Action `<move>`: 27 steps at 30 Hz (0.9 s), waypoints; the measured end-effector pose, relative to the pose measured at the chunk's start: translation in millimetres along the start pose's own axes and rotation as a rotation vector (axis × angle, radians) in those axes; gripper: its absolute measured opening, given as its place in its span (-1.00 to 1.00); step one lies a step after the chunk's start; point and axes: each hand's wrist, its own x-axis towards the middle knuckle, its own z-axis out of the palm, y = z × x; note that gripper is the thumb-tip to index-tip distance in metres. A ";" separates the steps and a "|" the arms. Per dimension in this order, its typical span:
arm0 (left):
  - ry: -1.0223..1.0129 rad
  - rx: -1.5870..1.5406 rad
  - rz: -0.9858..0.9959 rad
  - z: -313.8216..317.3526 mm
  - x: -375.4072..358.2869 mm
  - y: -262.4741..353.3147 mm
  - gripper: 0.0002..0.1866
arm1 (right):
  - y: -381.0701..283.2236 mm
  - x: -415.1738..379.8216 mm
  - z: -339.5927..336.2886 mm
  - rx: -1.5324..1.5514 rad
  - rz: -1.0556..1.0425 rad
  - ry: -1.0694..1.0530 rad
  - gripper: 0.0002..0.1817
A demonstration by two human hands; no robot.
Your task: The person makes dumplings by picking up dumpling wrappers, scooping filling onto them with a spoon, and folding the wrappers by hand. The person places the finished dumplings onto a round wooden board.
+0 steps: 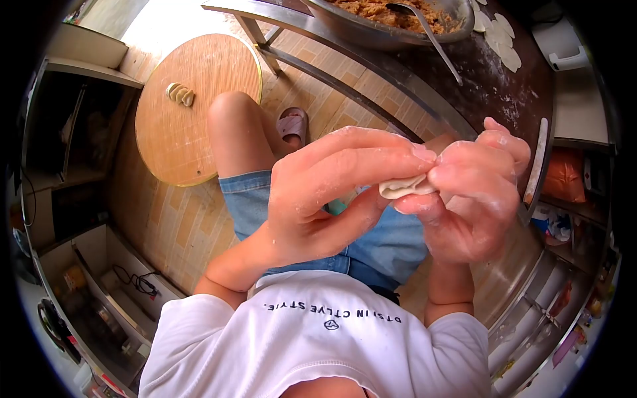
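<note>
A folded dumpling (405, 188) of pale dough is pinched between my two hands, above my lap. My left hand (332, 186) comes from the left, its fingertips pressed on the dumpling's upper edge and its thumb below. My right hand (474, 192) grips the other end between thumb and curled fingers, which hide part of the dough. Flour dusts both hands. Several finished dumplings (180, 94) lie in a short row on the round wooden board (212, 142) to the left.
A metal basin (391, 38) of orange-brown filling (371, 12) stands on the dark table (494, 99), a spoon (434, 41) resting in it. Flat dough wrappers (499, 41) lie beside it on flour. A rolling pin (536, 159) lies near the table's right edge. Open cabinets (83, 132) line the left side.
</note>
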 end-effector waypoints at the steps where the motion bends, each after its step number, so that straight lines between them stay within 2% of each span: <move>1: -0.016 -0.013 -0.017 -0.9 0.2 1.5 -0.46 | -1.3 1.8 -0.6 0.046 0.052 -0.024 -0.68; 4: 0.074 -0.096 -0.210 3.8 -2.6 9.3 -0.43 | 0.9 0.7 0.9 0.042 0.005 -0.015 -0.68; 5: 0.055 -0.158 -0.199 1.8 -3.7 5.7 -0.41 | 2.2 -0.3 0.9 0.027 -0.026 -0.002 -0.68; 9: 0.009 0.018 -0.128 -0.9 -7.4 6.7 -0.57 | 5.4 -1.8 -0.3 0.013 -0.070 -0.004 -0.65; 12: 0.062 0.084 -0.066 -0.4 -11.2 6.0 -0.62 | 3.7 3.6 -0.9 0.117 0.015 -0.053 -0.64; 13: 0.116 0.056 -0.067 3.4 -11.3 5.7 -0.61 | -0.1 7.1 2.3 0.197 0.082 -0.037 -0.64; 16: 0.184 0.040 -0.038 9.5 -11.1 3.2 -0.57 | -1.8 9.9 7.3 0.233 0.060 0.010 -0.64; 21: 0.100 0.116 -0.047 5.6 -5.4 7.9 -0.57 | 2.6 7.5 4.5 0.141 -0.063 -0.016 -0.65; 23: 0.054 0.170 -0.003 2.6 -4.3 5.5 -0.50 | 5.3 9.7 3.3 0.150 -0.067 -0.047 -0.65; 27: 0.120 0.043 -0.152 8.3 -4.6 12.0 -0.39 | 0.3 15.6 3.0 0.235 0.067 -0.131 -0.69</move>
